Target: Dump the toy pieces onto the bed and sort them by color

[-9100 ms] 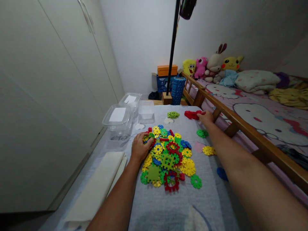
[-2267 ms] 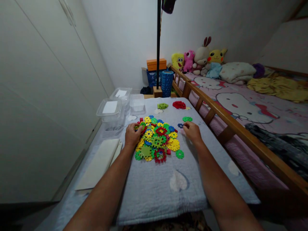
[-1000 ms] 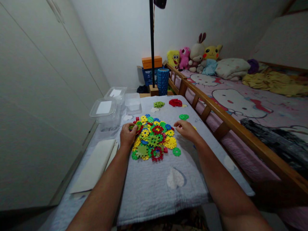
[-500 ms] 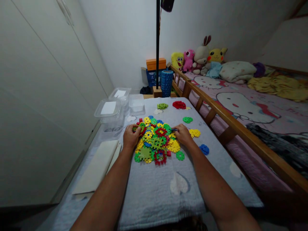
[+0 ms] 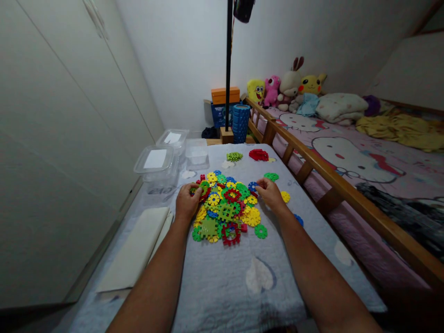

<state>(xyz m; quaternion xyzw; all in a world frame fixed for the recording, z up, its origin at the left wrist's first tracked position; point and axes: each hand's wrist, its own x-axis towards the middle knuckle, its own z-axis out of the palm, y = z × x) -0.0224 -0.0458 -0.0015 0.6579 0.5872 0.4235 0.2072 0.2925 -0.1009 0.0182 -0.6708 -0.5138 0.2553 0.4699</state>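
Note:
A heap of interlocking plastic building pieces (image 5: pixel 226 212) in red, yellow, green and blue covers the middle of the cloth. At its left edge my left hand (image 5: pixel 186 202) is closed, fingers curled onto red and green building pieces (image 5: pixel 204 192); whether they are lifted I cannot tell. My right hand (image 5: pixel 271 194) pinches a blue snowflake disc (image 5: pixel 253 186) by its rim at the heap's right side. Around that hand lie green discs (image 5: pixel 271 176), a yellow disc (image 5: pixel 285 197) and blue discs (image 5: pixel 299 220), partly hidden by my wrist. A single green disc (image 5: pixel 261 231) sits nearer to me.
Farther back are a light green group (image 5: pixel 234 157) and a red group (image 5: pixel 258 155) of pieces. Clear plastic boxes (image 5: pixel 155 162) stand at the back left, with a folded cream sheet (image 5: pixel 135 249) in front. A wooden bed rail (image 5: pixel 305 159) borders the right side.
My right hand has shifted slightly up and right, and the blue disc it holds now faces the camera, apart from the heap. My left hand stays at the heap's left edge.

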